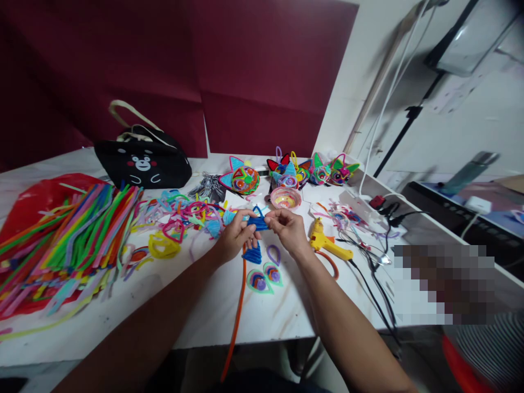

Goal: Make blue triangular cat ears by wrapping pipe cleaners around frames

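The blue piece (257, 222), a triangular outline of fuzzy stem partly filled with close blue rows, looks very light and soft on the surface, probably with a bendable wire core that gives it a little stiffness. It should not be slippery, since the nap would grip the skin, and it seems more likely to bend or have its rows shift than to break. The sturdiest hold is likely at the two side edges, where the rows meet the outline; the open tip at the far end looks easier to squash. It is up between the two hands, over the near middle of the white table (204, 323). The left hand (238, 234) has its fingers closed in on the piece's left side, while the right hand (288, 228) pinches at its right edge with thumb and fingertips drawn together. Just nearer than the left hand's fingers is a second blue shape (252, 255), close to an orange stem (237, 322) that runs toward the near edge. A purple loop (274, 254) and two layered teardrops (259, 282) are on the near side of the hands, and a yellow glue gun (331, 244) rests to the right of the right hand, apart from it.
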Available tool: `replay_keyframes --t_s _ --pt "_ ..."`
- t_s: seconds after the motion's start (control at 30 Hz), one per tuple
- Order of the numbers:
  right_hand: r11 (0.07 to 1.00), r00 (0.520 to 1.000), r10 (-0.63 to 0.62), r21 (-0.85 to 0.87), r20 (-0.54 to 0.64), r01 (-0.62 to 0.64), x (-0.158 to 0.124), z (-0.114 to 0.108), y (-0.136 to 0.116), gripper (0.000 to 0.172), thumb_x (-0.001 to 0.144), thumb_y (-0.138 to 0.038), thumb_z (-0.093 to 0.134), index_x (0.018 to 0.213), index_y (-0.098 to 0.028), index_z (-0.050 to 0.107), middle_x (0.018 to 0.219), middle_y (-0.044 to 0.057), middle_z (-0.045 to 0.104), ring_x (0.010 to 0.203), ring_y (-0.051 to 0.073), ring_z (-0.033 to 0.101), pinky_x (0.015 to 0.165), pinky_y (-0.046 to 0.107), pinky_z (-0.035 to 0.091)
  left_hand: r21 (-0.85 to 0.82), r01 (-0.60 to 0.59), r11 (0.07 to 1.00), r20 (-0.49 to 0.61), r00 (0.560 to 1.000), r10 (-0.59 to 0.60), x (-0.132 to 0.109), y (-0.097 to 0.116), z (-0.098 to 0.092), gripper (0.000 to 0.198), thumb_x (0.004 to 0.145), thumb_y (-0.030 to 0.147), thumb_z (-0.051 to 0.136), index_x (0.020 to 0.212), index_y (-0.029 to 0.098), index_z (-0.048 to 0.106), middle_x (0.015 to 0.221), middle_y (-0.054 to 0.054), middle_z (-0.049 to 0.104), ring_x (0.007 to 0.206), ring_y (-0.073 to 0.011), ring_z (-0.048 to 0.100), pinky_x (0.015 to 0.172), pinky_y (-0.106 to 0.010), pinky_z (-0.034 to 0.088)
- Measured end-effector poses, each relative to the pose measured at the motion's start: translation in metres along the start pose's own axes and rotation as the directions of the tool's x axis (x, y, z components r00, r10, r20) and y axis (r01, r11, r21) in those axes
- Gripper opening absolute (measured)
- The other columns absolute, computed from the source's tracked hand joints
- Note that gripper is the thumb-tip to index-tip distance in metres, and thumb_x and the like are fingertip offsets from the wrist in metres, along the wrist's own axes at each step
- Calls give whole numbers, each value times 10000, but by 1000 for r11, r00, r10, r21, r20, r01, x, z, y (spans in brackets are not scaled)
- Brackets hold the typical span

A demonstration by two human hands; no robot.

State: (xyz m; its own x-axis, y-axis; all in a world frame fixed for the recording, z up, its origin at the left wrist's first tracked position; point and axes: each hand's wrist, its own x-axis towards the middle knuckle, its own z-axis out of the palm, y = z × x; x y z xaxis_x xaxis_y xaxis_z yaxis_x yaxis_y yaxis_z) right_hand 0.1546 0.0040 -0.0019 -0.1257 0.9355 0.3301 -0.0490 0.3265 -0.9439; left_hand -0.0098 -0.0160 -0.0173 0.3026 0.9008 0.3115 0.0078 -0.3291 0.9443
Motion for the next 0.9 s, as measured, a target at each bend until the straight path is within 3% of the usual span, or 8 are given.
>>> replay_keyframes --t_s 0.1,0.27,0.37,0.53,0.9 --pt "1000 1000 -8 -24 4 9 0 1 2 205 697 -359 668 744 -163 630 599 -13 583 517 104 496 506 234 396 -63 36 997 -69 997 -40 0 4 3 488 837 343 533 1228 199 279 682 23 612 487 -115 598 431 -203 449" --pt "998 998 -40 -50 39 42 -1 1 7 190 725 -348 641 762 -163 623 625 -5 590 544 112 508 518 232 399 -95 101 990 -131 985 -113 0 5 7 317 830 410 525 999 191 370 650 19 617 470 -126 604 366 -181 418" --pt "982 993 -105 -151 47 111 -2 1 7 155 769 -320 601 782 -167 619 674 7 595 595 124 521 562 242 417 -73 130 989 -155 978 -140 1 4 7 291 818 425 540 914 194 391 612 34 607 450 -126 599 343 -176 403" --pt "908 971 -233 -347 48 235 -7 3 -1 111 810 -261 557 788 -175 623 753 26 596 665 133 531 614 246 427 -1 146 989 -196 970 -143 0 3 6 253 787 386 590 866 177 473 534 46 592 348 -100 523 323 -187 379" --pt "827 932 -357 -443 60 345 -11 6 -3 49 795 -203 562 793 -187 608 722 12 578 622 126 520 594 246 422 0 147 989 -231 962 -143 0 8 13 225 755 335 621 858 146 554 525 36 593 356 -96 521 338 -196 409"
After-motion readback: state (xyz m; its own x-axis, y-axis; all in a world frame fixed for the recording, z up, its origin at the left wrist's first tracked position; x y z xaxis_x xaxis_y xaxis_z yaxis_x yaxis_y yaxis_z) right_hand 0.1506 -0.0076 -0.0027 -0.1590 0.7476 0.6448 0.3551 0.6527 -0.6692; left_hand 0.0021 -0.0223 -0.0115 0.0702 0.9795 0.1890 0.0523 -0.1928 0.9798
